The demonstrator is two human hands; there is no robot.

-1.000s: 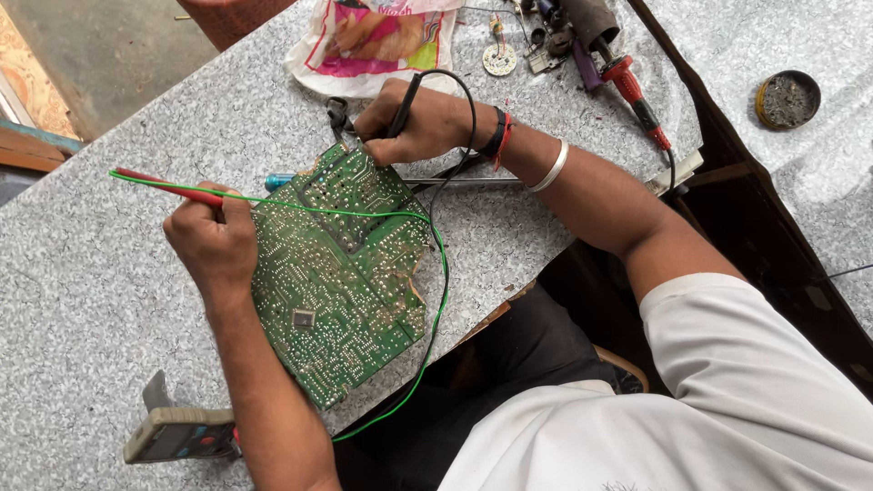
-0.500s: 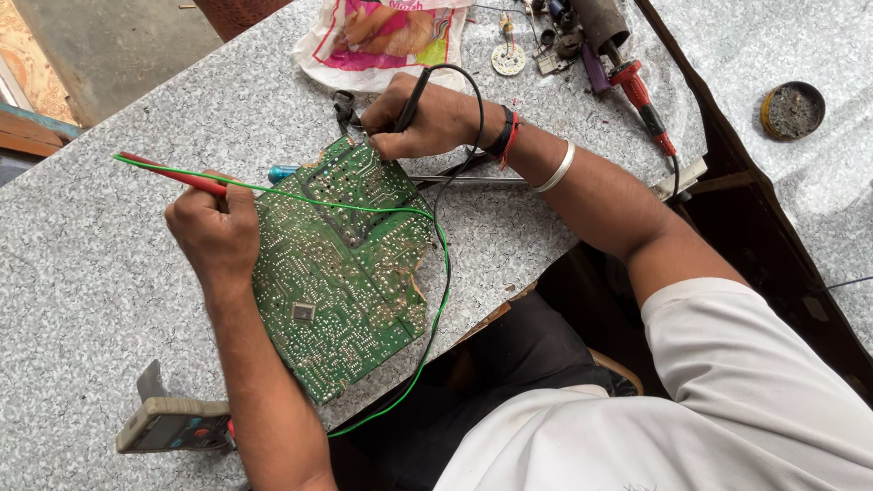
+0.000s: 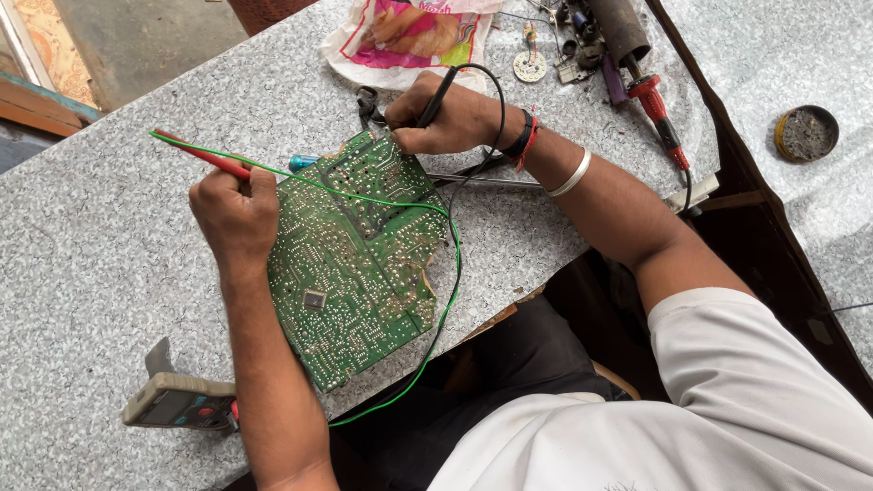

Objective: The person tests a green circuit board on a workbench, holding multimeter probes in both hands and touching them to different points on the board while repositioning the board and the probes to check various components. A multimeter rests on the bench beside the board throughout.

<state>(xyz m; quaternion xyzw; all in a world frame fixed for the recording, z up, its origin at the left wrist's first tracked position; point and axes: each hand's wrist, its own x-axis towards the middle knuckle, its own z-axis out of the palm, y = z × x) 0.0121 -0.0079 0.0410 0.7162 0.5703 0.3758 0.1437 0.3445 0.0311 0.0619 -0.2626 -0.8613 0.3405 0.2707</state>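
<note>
Green circuit board [image 3: 359, 264] lies solder side up on the speckled table [image 3: 91, 273], its near corner close to the table edge by your lap. Your right hand [image 3: 446, 123] is clenched around the black probe [image 3: 435, 98], tip on the board's far corner; its black lead [image 3: 496, 100] loops over your wrist. Your left hand [image 3: 235, 214] is closed on the red probe [image 3: 205, 156] at the board's left edge; I can't tell where that tip lands. The green wire [image 3: 382, 200] crosses the board and hangs off the front. Risks, as I judge them: the solder joints are packed tight, so a slipping tip could bridge two pads; the green wire could snag on your forearm and drag the board; nothing clamps the board, so uneven pressure could pivot it. The multimeter [image 3: 177, 405] sits near the front edge beside your left elbow, so an elbow nudge could knock it off. The red-handled soldering iron [image 3: 657, 105] lies well apart, up right.
</note>
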